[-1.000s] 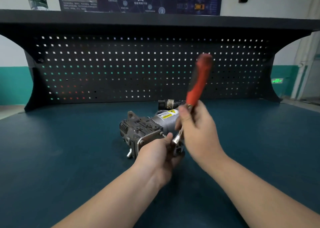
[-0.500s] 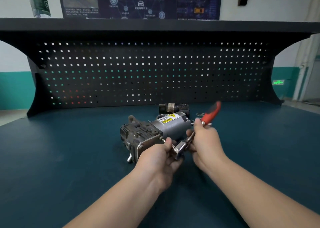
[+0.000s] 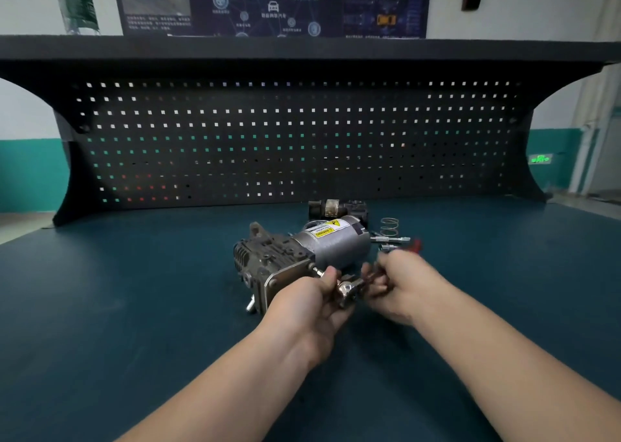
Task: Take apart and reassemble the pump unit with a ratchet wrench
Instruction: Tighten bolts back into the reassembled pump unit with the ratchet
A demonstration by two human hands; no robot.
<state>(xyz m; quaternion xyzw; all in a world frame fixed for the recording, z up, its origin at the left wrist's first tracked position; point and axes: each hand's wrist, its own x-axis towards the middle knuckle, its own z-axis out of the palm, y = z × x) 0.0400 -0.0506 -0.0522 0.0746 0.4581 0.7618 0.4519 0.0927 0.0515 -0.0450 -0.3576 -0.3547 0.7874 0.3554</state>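
Both hands are working at the near end of the pump unit (image 3: pixel 302 253), which is lying on the desk (image 3: pixel 134 307) with its long axis running from 8 o'clock to 2 o'clock, motor can pointing away. Left hand (image 3: pixel 309 303) is pinching the ratchet wrench (image 3: pixel 349 288) head; right hand (image 3: pixel 400 283) is gripping its red handle, blurred, toward 2 o'clock.

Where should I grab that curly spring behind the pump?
Pinch the spring across its round coils, coming from above. It lies on its side on the bench, apart from the pump, with bolts just in front, so above looks clearest.
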